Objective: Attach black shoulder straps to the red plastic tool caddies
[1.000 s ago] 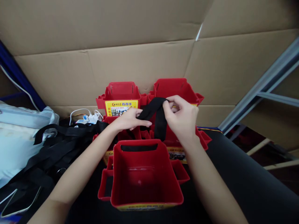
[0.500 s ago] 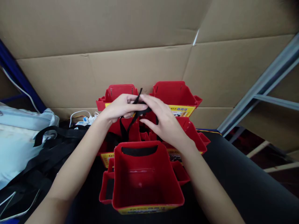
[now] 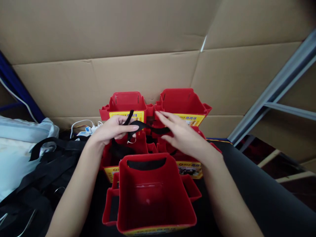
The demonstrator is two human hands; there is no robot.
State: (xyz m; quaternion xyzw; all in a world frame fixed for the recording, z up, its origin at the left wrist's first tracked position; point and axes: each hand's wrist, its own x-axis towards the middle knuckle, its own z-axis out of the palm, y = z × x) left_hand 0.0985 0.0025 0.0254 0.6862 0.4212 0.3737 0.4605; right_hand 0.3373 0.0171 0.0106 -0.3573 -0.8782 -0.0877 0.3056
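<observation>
My left hand (image 3: 117, 127) pinches a black webbing strap (image 3: 142, 125) between thumb and fingers. A short end of the strap sticks up above the hand, and a small metal ring (image 3: 132, 140) hangs below it. From there the strap runs right, toward my right hand (image 3: 181, 131). That hand's fingers are stretched out with the thumb apart, beside the strap; part of the strap is hidden behind it. Both hands are above red plastic bins. The nearest red bin (image 3: 155, 194) has a slot in its back wall, a side loop and a side pocket.
Two red bins (image 3: 184, 98) with yellow labels stand at the back against a cardboard wall (image 3: 148, 72). Black straps (image 3: 49, 164) lie heaped at left beside a pale blue bag (image 3: 22, 131). A power strip (image 3: 85, 131) sits behind them. A metal frame (image 3: 271, 89) rises at right.
My hands have moved apart, the left leftward and the right rightward. The strap now stretches between them and the metal ring shows. The view has shifted slightly.
</observation>
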